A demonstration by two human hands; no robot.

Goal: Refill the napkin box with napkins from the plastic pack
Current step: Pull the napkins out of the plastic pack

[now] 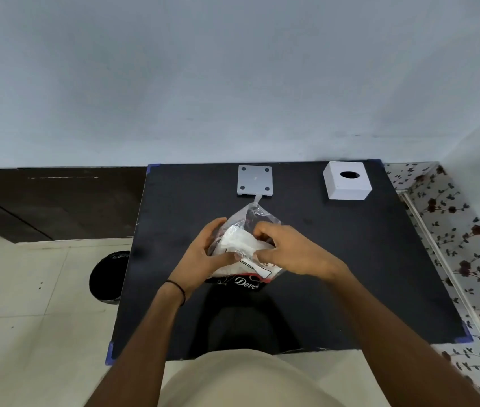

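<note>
A clear plastic pack (241,230) with white napkins inside sits in the middle of the black table (350,274); its near end is black and red with "Dove" lettering. My left hand (203,254) grips the pack's left side. My right hand (288,248) grips its right side, fingers pressed into the plastic on top. The white napkin box (345,186), a cube with an oval hole on top, stands at the table's far right. Its flat grey base plate (254,180), with a dark pad at each corner, lies separately at the far middle.
A black-lined bin (109,277) stands on the tiled floor left of the table. A floral-patterned surface (453,245) runs along the table's right side. A pale wall lies behind the table's far edge. Blue tape marks the table corners.
</note>
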